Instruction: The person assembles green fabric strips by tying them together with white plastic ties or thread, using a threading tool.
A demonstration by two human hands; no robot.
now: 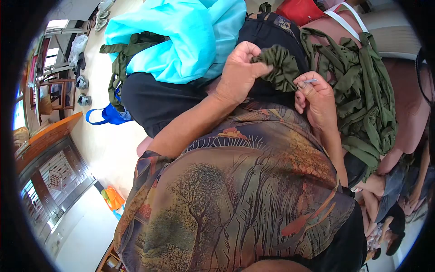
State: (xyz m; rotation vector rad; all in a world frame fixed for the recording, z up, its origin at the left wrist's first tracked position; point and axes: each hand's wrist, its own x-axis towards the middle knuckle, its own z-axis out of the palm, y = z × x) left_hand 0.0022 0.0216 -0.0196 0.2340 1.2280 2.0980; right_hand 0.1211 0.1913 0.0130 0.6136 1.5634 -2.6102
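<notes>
A gathered dark green fabric scrunchie (282, 68) is stretched between my two hands above my lap. My left hand (241, 70) is closed on its left side, thumb pressed against the cloth. On the right, my right hand (317, 93) pinches the scrunchie's lower right edge. A small flat white piece (311, 80) sticks out between the right fingers; I cannot make out what it is. To the right of that hand lies a heap of long green fabric strips (358, 90).
Shiny turquoise cloth (172, 36) covers my left leg, with another green strip (118, 68) beside it. A blue bag (108, 115) rests on the floor at left. A red bag (301, 10) is at the top. Other people (385, 204) sit at lower right.
</notes>
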